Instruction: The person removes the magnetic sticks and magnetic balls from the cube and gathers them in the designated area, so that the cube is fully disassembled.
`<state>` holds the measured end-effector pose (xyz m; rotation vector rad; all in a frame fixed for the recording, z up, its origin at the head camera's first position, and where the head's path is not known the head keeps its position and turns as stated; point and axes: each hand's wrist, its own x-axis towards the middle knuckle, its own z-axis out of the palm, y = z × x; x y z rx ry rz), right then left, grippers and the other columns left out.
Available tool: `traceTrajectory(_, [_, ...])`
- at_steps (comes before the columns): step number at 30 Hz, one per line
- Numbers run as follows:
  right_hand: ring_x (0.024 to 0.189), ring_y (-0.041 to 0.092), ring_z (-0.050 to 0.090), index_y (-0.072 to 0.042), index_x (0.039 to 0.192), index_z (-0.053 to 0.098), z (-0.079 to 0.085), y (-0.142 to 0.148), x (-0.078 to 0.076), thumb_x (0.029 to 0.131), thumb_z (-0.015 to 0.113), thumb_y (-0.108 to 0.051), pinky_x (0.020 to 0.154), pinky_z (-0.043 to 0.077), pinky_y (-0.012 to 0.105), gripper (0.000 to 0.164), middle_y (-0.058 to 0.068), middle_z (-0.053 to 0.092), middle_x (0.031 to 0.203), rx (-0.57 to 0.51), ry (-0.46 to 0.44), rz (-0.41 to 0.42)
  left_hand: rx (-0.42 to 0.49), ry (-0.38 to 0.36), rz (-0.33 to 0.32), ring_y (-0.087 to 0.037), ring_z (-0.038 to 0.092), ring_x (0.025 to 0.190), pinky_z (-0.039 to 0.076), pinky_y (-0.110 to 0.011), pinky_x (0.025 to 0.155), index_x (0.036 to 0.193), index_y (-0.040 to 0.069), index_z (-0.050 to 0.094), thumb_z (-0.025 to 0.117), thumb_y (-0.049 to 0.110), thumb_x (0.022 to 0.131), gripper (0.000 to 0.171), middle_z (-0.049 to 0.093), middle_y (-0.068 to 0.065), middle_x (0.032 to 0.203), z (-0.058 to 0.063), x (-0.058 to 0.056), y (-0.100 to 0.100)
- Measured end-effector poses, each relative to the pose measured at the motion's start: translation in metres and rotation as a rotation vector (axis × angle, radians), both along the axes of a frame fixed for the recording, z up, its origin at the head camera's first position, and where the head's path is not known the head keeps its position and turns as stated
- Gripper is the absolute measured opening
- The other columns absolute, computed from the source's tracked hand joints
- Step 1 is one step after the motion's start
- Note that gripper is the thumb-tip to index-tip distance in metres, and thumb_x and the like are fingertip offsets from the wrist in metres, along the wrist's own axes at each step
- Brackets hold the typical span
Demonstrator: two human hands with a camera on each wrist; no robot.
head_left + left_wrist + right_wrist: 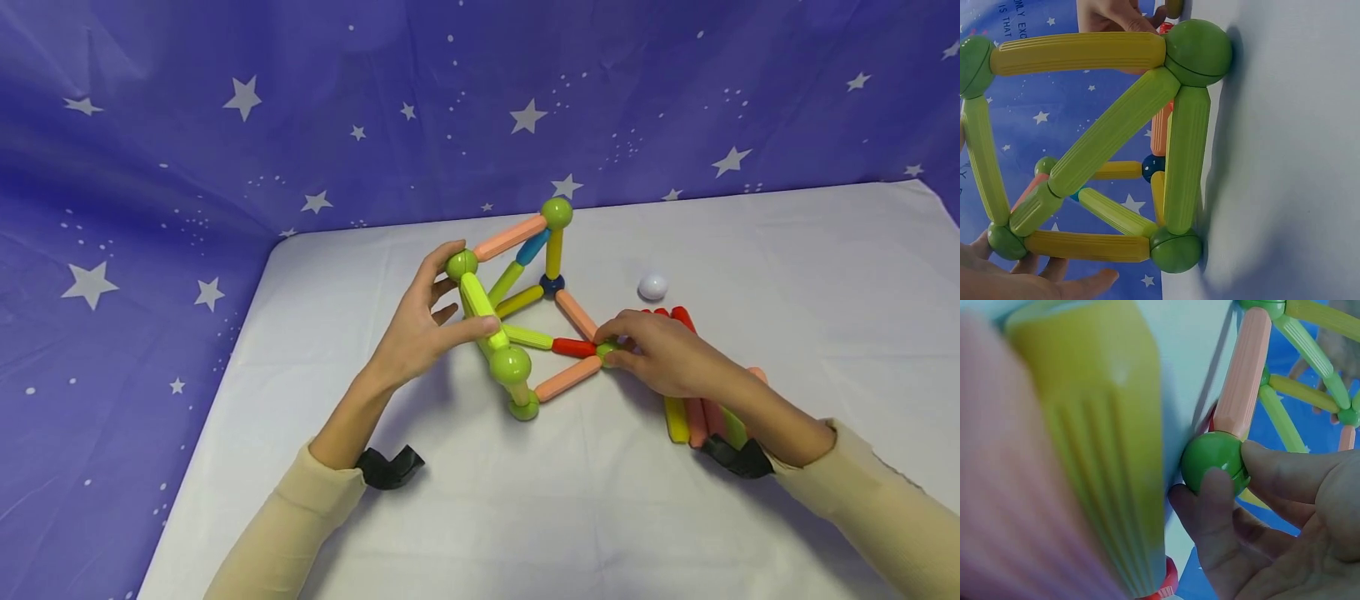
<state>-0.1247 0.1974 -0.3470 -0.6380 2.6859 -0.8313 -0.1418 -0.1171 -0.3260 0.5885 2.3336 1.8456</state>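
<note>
A frame of magnetic building sticks and balls stands on the white cloth. At its upper left in the head view, my left hand (420,329) holds a green ball (462,265) and a lime stick (480,302), thumb along the stick and index finger at the ball. My right hand (663,354) pinches another green ball (1211,459) low at the frame's right corner. A salmon stick (1244,372) meets that ball, as does a red stick (573,347). At the back, a dark blue ball (552,285) joins yellow and salmon sticks.
Loose sticks, among them a yellow stick (677,419), lie under and beside my right forearm. A white ball (653,287) sits beyond my right hand. A blue star-patterned cloth (480,108) hangs behind the table. Black straps (390,467) show at both wrists.
</note>
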Motion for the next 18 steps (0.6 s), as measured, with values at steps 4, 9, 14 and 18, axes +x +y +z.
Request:
traceTrajectory(4, [0.099, 0.025, 0.06, -0.004, 0.118, 0.069, 0.0, -0.002, -0.004, 0.091, 0.07, -0.006, 0.089, 0.052, 0.048, 0.027, 0.007, 0.066, 0.112, -0.012, -0.012, 0.005, -0.034, 0.004, 0.021, -0.018, 0.04, 0.133, 0.034, -0.054, 0.109, 0.153, 0.027, 0.028, 0.079, 0.028, 0.081, 0.088, 0.036, 0.003, 0.149, 0.0, 0.006, -0.004])
traceTrajectory(9, [0.099, 0.028, 0.061, -0.004, 0.114, 0.07, 0.002, -0.006, -0.015, 0.09, 0.07, -0.004, 0.089, 0.051, 0.049, 0.024, 0.008, 0.068, 0.112, -0.006, -0.018, 0.012, -0.066, 0.056, 0.061, -0.02, 0.044, 0.129, 0.036, -0.054, 0.107, 0.149, 0.023, 0.036, 0.075, 0.027, 0.085, 0.075, 0.04, 0.003, 0.145, 0.001, 0.012, -0.009])
traceTrajectory(14, [0.101, 0.03, 0.061, -0.005, 0.111, 0.07, 0.005, -0.008, -0.032, 0.091, 0.068, -0.002, 0.089, 0.05, 0.051, 0.02, 0.01, 0.067, 0.112, 0.008, -0.061, 0.0, -0.03, 0.117, 0.087, -0.022, 0.057, 0.116, 0.045, -0.053, 0.1, 0.137, 0.012, 0.05, 0.066, 0.019, 0.096, 0.045, 0.051, -0.004, 0.132, 0.001, 0.012, -0.013])
traceTrajectory(18, [0.096, 0.029, 0.06, -0.003, 0.114, 0.068, 0.008, -0.009, -0.047, 0.092, 0.067, -0.004, 0.084, 0.051, 0.046, 0.022, 0.014, 0.067, 0.111, 0.039, -0.087, -0.02, -0.019, 0.1, 0.076, -0.022, 0.061, 0.108, 0.052, -0.042, 0.091, 0.132, 0.007, 0.055, 0.061, 0.014, 0.099, 0.035, 0.057, -0.007, 0.124, 0.003, 0.013, -0.018])
